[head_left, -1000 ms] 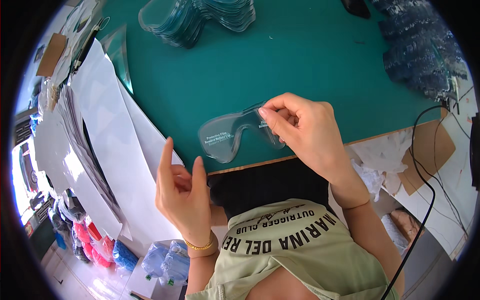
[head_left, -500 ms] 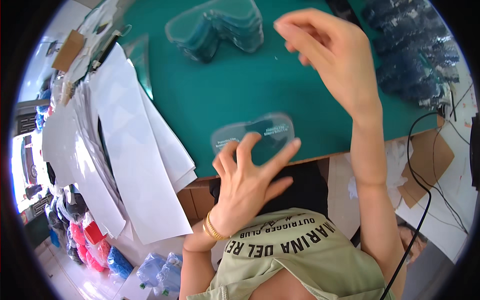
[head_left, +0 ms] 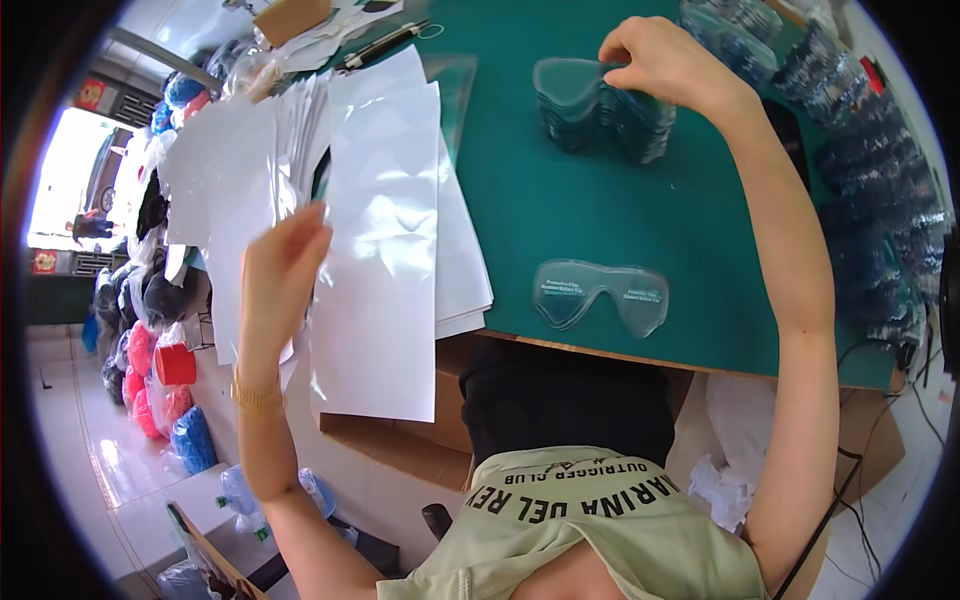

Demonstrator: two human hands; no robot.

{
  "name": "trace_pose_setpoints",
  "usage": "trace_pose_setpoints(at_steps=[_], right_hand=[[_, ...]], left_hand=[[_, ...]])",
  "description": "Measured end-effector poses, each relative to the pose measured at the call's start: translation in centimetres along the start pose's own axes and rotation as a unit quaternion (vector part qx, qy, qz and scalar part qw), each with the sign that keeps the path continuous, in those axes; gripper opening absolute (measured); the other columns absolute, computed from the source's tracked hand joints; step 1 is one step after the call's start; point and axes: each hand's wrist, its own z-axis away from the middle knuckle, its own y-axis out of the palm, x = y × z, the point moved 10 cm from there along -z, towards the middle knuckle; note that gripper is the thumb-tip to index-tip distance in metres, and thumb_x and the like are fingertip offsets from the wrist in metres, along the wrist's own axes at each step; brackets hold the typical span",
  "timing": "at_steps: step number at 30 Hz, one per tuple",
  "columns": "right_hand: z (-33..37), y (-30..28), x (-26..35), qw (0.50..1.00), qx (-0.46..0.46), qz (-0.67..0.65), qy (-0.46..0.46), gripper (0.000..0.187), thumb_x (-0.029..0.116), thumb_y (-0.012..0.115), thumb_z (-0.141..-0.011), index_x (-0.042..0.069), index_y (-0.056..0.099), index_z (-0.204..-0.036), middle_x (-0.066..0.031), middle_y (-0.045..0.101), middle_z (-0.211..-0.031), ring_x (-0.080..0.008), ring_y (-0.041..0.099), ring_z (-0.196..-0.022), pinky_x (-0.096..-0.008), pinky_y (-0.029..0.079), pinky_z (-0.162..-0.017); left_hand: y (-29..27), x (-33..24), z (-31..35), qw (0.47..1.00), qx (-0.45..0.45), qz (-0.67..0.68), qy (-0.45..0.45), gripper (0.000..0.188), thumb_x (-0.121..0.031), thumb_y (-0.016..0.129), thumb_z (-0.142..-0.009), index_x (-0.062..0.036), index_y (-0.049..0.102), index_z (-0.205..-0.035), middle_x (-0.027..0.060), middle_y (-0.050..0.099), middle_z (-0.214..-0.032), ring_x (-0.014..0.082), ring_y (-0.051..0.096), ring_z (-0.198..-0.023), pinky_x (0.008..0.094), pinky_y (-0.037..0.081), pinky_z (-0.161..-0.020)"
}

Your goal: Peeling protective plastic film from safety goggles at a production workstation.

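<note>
My right hand [head_left: 665, 65] is at the far edge of a stack of clear goggle lenses [head_left: 570, 85]. Its thumb and fingers are closed on the edge of the top lens, partly hiding the stack. Over the white sheets [head_left: 385, 300] on the left is my left hand [head_left: 285, 265], slightly blurred, with its fingers drawn together. Whether a thin sheet is between them cannot be made out. Near the table's front edge, a few overlapping clear goggle lenses [head_left: 560, 290] with small white print lie flat, apart from both hands.
The green table [head_left: 720, 290] has several rows of stacked clear lenses [head_left: 875, 190] along its right side. A dark flat object [head_left: 785, 140] lies beside them. A black pen-like tool [head_left: 385, 45] and a cardboard piece [head_left: 290, 18] are at the far left. Cables [head_left: 850, 480] hang at the right.
My left hand has left the lenses near the front edge and moved left over the white sheets. My right hand has come onto the lens stack. The whole view has shifted left.
</note>
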Motion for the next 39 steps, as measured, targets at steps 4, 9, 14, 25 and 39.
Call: trace_pose_setpoints(at_steps=[4,9,14,25,39], right_hand=[[0.6,-0.9,1.3,0.995,0.077,0.015,0.061,0.031,0.015,0.069,-0.080,-0.003,0.068,-0.105,-0.0162,0.071,-0.096,-0.0301,0.069,-0.090,-0.0378,0.054,-0.082],[7.2,-4.3,4.4,0.991,-0.124,0.016,-0.039,0.028,0.016,0.070,-0.080,-0.002,0.066,-0.101,-0.0141,0.067,-0.097,-0.0295,0.067,-0.094,-0.0357,0.052,-0.083],[15.1,2.2,8.7,0.999,0.015,-0.038,-0.002,0.022,0.011,0.071,-0.077,-0.002,0.063,-0.094,-0.0109,0.061,-0.093,-0.0286,0.058,-0.087,-0.0391,0.049,-0.076],[14.3,5.1,14.8,0.960,-0.008,-0.277,-0.034,0.020,0.011,0.071,-0.084,0.001,0.068,-0.101,-0.0098,0.065,-0.097,-0.0253,0.064,-0.086,-0.0340,0.052,-0.074],[9.5,9.0,21.2,0.877,0.030,-0.478,-0.028,0.015,0.013,0.076,-0.082,0.000,0.073,-0.090,-0.0122,0.072,-0.085,-0.0217,0.068,-0.071,-0.0300,0.052,-0.064]], left_hand=[[1.6,3.0,-5.1,0.970,0.037,-0.240,0.019,0.058,-0.028,0.075,-0.078,0.0071,0.060,-0.122,0.0201,0.067,-0.105,0.0290,0.065,-0.093,0.0362,0.051,-0.084],[2.4,4.2,-3.8,0.987,0.083,-0.132,-0.042,0.079,-0.027,0.080,-0.072,0.0099,0.050,-0.135,0.0160,0.064,-0.100,0.0218,0.064,-0.078,0.0330,0.051,-0.072],[2.2,5.2,-0.6,0.993,0.087,0.020,-0.083,0.066,-0.005,0.076,-0.077,0.0113,0.051,-0.136,0.0092,0.067,-0.094,0.0094,0.061,-0.070,0.0229,0.049,-0.063],[5.3,4.8,6.3,0.938,0.152,0.264,-0.162,0.008,-0.004,0.072,-0.087,0.0015,0.068,-0.091,0.0030,0.070,-0.080,0.0056,0.061,-0.067,0.0195,0.048,-0.059],[6.7,-0.1,8.1,0.979,0.133,0.158,0.006,0.031,-0.005,0.071,-0.089,-0.0020,0.040,-0.085,0.0027,0.036,-0.072,0.0107,0.034,-0.065,0.0250,0.037,-0.055]])
